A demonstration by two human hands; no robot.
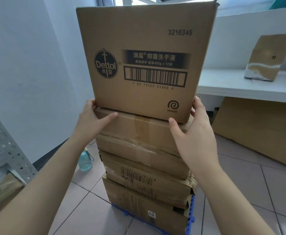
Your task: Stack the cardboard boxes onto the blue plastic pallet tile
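A tall Dettol cardboard box (145,61) rests on top of a stack of several flatter cardboard boxes (144,160). The stack stands on the blue plastic pallet tile (192,216), of which only edges show at the bottom. My left hand (94,117) touches the Dettol box's lower left corner, thumb lying along the box beneath. My right hand (193,133) presses the lower right corner, fingers round its side and thumb on the front edge. Both hands grip the top box at its base.
A white shelf (240,85) at the right carries a torn cardboard box (266,58). Flattened cardboard (257,128) leans under it. A teal bottle (85,160) stands on the tiled floor left of the stack. A grey metal rack (5,150) is at far left.
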